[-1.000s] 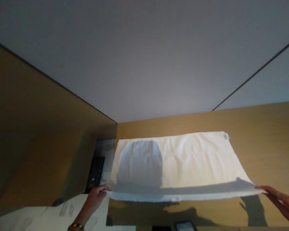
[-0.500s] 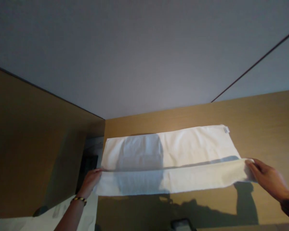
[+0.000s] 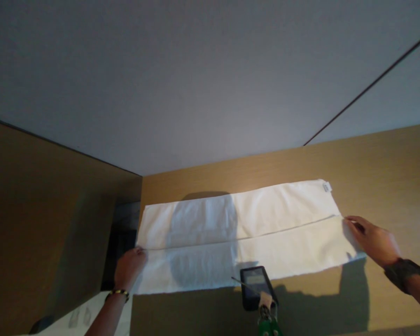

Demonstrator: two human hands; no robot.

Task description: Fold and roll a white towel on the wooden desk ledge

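Two hands pinch the folded-over edge of a long white cloth towel (image 3: 245, 233) lying flat on the tan wooden tabletop (image 3: 381, 168): left hand (image 3: 129, 267) at one end, right hand (image 3: 371, 239) at the other; best kept taut, edges level

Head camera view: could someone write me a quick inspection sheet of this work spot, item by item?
Surface: wooden table, light brown, partly in shadow.
Job's things: white towel lying flat, its near part folded over along a lengthwise crease.
Clutter: dark handheld device with a screen at the towel's near edge, a green clip below it.
Hands: left hand on the towel's left end, right hand on its right end; both rest on the cloth.
Cables: nothing seen.
Surroundings: grey wall behind the table; white papers at lower left.
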